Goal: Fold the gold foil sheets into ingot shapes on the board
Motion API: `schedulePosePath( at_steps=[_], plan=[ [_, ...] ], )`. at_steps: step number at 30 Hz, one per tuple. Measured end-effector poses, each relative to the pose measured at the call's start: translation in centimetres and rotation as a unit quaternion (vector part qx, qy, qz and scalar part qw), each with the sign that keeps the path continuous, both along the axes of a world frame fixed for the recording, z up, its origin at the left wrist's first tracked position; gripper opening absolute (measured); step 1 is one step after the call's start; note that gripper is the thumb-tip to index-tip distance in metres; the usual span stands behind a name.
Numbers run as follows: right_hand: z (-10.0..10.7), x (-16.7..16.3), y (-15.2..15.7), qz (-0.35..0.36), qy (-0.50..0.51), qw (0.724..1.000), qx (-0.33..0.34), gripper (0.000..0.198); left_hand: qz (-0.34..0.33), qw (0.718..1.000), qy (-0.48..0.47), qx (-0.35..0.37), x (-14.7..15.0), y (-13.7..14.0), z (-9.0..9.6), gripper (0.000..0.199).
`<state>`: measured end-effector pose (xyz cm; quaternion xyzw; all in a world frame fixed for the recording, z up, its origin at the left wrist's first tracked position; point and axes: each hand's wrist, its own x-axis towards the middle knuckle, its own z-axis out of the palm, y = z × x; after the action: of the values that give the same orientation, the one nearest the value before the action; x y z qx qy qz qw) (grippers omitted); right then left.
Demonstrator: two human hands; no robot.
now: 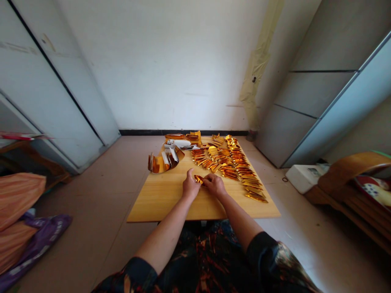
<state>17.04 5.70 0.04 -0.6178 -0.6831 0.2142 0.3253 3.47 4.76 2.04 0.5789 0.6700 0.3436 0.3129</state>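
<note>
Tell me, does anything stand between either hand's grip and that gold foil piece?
Nothing visible does: the left grip and right grip both touch the gold foil piece directly; other folded pieces lie apart.

held foil partly hidden, wooden furniture cropped

The table has a flat top of yellow-brown wood. Lots of shiny gold pieces lie on it — one long row goes down near the right edge, and more crowd together just beside it. At the far left sits a curved gold-brown sheet — a white thing lies behind it.
</note>
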Motion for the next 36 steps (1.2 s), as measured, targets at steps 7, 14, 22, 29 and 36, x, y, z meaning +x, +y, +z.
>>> schedulePosePath(
  at_steps=[7, 14, 22, 29, 36],
  plan=[
    [0.1, -0.3, 0.1, 0.0, 0.036, 0.999, 0.017, 0.009, -0.027, 1.0, 0.008, -0.004, 0.0, 0.0, -0.2, 0.065],
    [-0.4, -0.3, 0.0, 0.02, 0.026, 0.997, 0.065, 0.01, -0.01, 0.999, 0.041, 0.024, -0.5, 0.2, -0.2, 0.049],
    [-0.3, -0.4, -0.1, 0.025, 0.021, 0.998, 0.058, 0.009, -0.009, 0.998, 0.031, 0.045, -0.4, 0.3, -0.8, 0.053],
    [-0.3, -0.3, 0.0, 0.026, 0.004, 0.997, 0.069, 0.01, -0.011, 0.999, 0.037, 0.037, -0.4, 0.3, -0.8, 0.054],
    [1.4, 1.3, -1.4, 0.024, -0.12, 0.978, 0.168, 0.014, -0.041, 0.998, 0.013, 0.036, -0.3, -0.3, -0.6, 0.064]
  ],
)
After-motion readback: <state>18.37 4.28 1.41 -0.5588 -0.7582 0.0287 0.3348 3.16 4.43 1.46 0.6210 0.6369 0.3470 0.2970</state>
